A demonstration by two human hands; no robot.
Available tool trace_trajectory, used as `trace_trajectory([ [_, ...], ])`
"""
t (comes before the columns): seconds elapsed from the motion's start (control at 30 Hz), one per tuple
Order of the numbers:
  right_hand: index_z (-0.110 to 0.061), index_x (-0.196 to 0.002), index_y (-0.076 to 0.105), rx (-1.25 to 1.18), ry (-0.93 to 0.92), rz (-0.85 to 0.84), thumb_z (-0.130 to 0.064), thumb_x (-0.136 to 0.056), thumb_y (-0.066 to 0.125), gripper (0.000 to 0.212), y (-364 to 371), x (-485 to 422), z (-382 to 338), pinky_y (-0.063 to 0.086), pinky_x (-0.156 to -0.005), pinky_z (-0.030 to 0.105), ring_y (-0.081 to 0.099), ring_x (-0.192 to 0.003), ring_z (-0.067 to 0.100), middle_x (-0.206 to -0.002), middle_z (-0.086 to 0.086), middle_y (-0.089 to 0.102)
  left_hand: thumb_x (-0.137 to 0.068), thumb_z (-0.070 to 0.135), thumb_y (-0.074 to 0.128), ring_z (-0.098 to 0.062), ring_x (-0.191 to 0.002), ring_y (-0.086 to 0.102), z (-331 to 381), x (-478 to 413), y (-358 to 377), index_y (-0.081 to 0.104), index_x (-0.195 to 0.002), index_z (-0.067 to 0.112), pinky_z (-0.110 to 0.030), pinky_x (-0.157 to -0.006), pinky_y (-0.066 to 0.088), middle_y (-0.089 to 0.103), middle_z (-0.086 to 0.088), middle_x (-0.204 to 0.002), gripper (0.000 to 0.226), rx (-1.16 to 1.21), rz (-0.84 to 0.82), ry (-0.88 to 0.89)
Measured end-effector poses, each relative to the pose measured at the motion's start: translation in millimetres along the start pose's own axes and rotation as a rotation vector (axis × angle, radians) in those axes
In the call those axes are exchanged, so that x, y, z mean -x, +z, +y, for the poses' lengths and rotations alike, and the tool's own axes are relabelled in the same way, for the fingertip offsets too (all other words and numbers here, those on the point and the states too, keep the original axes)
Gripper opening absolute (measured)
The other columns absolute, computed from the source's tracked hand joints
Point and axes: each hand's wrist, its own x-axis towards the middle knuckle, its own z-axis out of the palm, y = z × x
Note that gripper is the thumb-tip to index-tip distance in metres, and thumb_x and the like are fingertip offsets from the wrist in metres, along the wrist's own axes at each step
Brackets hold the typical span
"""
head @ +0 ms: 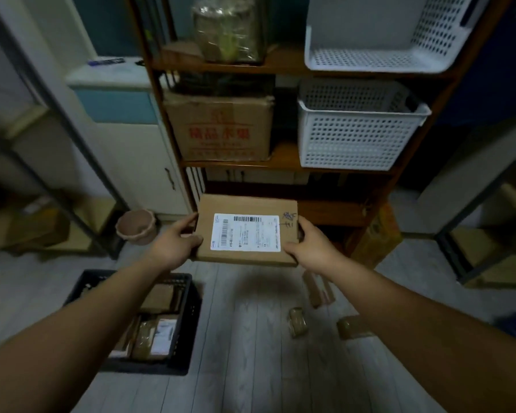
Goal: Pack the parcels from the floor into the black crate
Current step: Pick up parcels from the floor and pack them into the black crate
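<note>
A flat brown cardboard parcel (246,208) with a white shipping label is held level in the air before the shelf. My left hand (178,242) grips its left edge and my right hand (310,244) grips its right edge, thumbs on top. The black crate (186,320) stands on the floor at lower left, under my left forearm, with several parcels inside. On the floor to the right lie a long narrow parcel (318,289), a small wrapped parcel (297,321) and another brown parcel (352,326) partly behind my right arm.
A wooden shelf unit (283,158) stands ahead with a cardboard box (221,126) and white perforated baskets (358,129). A brown pot (136,226) sits on the floor at left. A yellow-brown box (376,234) stands by the shelf's right foot. Metal racks flank both sides.
</note>
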Motion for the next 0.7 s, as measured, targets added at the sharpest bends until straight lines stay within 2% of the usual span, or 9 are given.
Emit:
trace_trajectory([
  [0.1, -0.024, -0.137, 0.041, -0.009, -0.076, -0.058, -0.012, -0.087, 0.063, 0.057, 16.8, 19.9, -28.3, 0.042, -0.094, 0.028, 0.052, -0.12, 0.02, -0.133, 0.001, 0.054, -0.092, 0.012, 0.055, -0.025, -0.101, 0.062, -1.9, 34.7, -36.5, 0.038, -0.143, 0.022, -0.045, -0.09, 0.054, 0.056, -0.005, -0.122, 0.055, 0.017, 0.056, 0.011],
  [0.27, -0.026, -0.143, 0.034, 0.001, -0.17, -0.132, -0.015, -0.089, 0.063, 0.063, 57.1, 54.0, -75.8, 0.04, -0.092, 0.026, 0.049, -0.123, 0.018, -0.137, -0.003, 0.051, -0.092, 0.01, 0.056, -0.013, -0.089, 0.061, -13.7, 80.8, -99.7, 0.042, -0.139, 0.02, -0.025, -0.066, 0.051, 0.058, -0.005, -0.118, 0.05, 0.014, 0.158, -0.005],
  [0.33, -0.024, -0.145, 0.032, 0.04, -0.189, -0.158, -0.015, -0.089, 0.063, 0.065, 78.2, 62.0, -94.1, 0.04, -0.092, 0.025, 0.049, -0.124, 0.018, -0.14, -0.001, 0.049, -0.092, 0.01, 0.055, -0.015, -0.089, 0.062, -24.2, 91.7, -123.9, 0.041, -0.14, 0.022, -0.027, -0.07, 0.053, 0.059, -0.004, -0.118, 0.051, 0.003, 0.159, -0.021],
  [0.47, -0.021, -0.151, 0.021, 0.142, -0.217, -0.171, -0.016, -0.089, 0.063, 0.075, 128.8, 67.5, -139.2, 0.039, -0.095, 0.025, 0.045, -0.128, 0.021, -0.146, 0.002, 0.042, -0.09, 0.009, 0.057, -0.021, -0.101, 0.061, -58.9, 99.9, -180.9, 0.032, -0.145, 0.025, -0.043, -0.093, 0.052, 0.056, -0.008, -0.128, 0.063, -0.007, 0.172, -0.059],
  [0.7, -0.022, -0.151, 0.02, 0.179, -0.211, -0.178, -0.017, -0.09, 0.062, 0.074, 254.4, 72.4, -208.8, 0.04, -0.091, 0.023, 0.045, -0.129, 0.021, -0.148, 0.003, 0.039, -0.088, 0.012, 0.059, -0.024, -0.111, 0.058, -128.8, 95.9, -303.5, 0.03, -0.146, 0.022, -0.045, -0.097, 0.05, 0.053, -0.006, -0.134, 0.066, -0.099, 0.194, -0.063],
])
